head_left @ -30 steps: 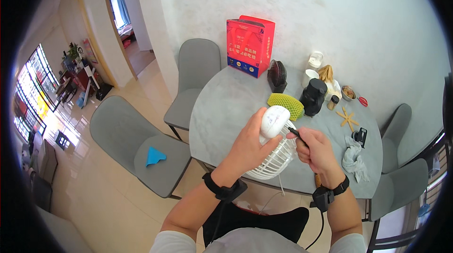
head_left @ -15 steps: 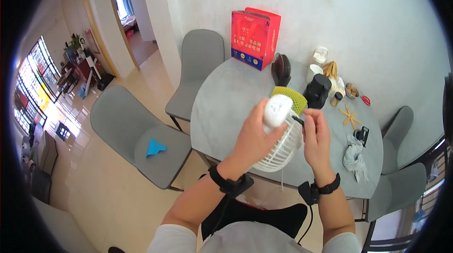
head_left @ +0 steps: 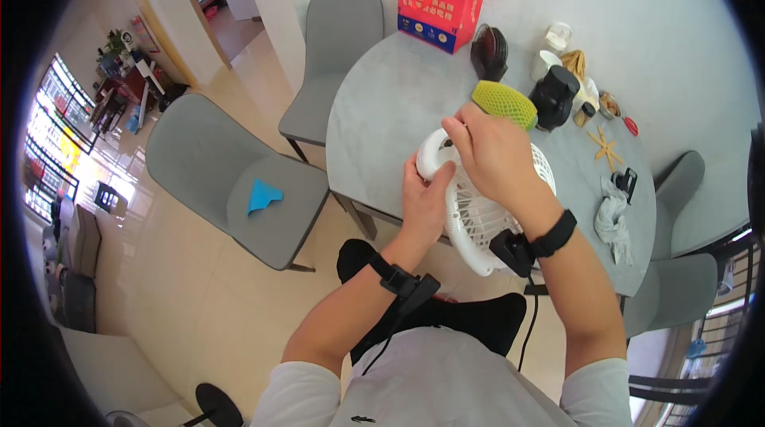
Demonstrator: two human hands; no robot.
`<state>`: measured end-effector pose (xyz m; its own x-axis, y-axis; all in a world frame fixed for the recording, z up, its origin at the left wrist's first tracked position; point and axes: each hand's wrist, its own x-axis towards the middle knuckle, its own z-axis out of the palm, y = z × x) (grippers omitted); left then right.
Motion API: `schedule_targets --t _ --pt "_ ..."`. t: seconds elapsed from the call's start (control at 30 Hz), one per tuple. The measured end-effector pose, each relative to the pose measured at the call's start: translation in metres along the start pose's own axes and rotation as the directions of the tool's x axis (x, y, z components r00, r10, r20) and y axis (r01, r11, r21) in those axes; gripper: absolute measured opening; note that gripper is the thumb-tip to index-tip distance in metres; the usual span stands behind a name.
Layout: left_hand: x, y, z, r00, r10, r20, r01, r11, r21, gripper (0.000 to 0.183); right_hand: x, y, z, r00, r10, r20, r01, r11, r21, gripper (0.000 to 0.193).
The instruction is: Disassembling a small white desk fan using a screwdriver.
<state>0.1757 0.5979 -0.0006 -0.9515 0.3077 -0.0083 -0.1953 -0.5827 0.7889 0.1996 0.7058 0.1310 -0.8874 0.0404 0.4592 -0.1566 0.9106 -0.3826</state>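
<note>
A small white fan (head_left: 472, 221) with a slotted cage is held tilted over the near edge of the table. My left hand (head_left: 424, 200) grips its rounded white base (head_left: 431, 154), the thumb lying over the rim. From above, my right hand (head_left: 498, 154) reaches across the cage, its fingers pinched close to the base. What sits between those fingertips is hidden by the hand. Just beyond my right hand lies a yellow-green mesh-wrapped thing (head_left: 504, 103).
The grey round table (head_left: 370, 124) carries a red paper bag (head_left: 441, 1), a black jar-like thing (head_left: 554, 98), a white cup (head_left: 544, 64), a wooden star-shaped piece (head_left: 606, 146) and a crumpled cloth (head_left: 612, 224). A grey chair (head_left: 211, 164) with a blue cloth (head_left: 263, 196) stands left.
The fan has turned, so its slotted side faces up more. My right hand has moved left over it, and the small black stick in its fingers no longer shows. The view has tilted down.
</note>
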Motion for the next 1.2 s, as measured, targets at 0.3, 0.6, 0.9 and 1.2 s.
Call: schedule_targets --t 0.3,0.6,0.9,1.2 --pt "0.008 -0.021 -0.057 0.985 -0.170 0.029 0.168 0.984 0.054 0.046 -0.013 0.011 0.042 0.963 -0.221 0.153 0.224 0.975 -0.004 0.009" --pt "0.008 -0.010 -0.084 0.954 -0.271 0.128 0.207 0.904 0.374 0.044 0.004 0.007 0.068 0.900 -0.161 0.405 0.261 0.943 -0.204 0.022" --pt "0.015 -0.019 -0.088 0.954 -0.258 0.154 0.210 0.939 0.273 0.045 0.018 0.003 0.066 0.846 -0.049 0.531 0.229 0.933 -0.279 0.029" --pt "0.012 -0.010 -0.084 0.944 -0.296 0.148 0.231 0.909 0.346 0.041 0.022 -0.002 0.064 0.813 0.002 0.582 0.220 0.925 -0.309 0.036"
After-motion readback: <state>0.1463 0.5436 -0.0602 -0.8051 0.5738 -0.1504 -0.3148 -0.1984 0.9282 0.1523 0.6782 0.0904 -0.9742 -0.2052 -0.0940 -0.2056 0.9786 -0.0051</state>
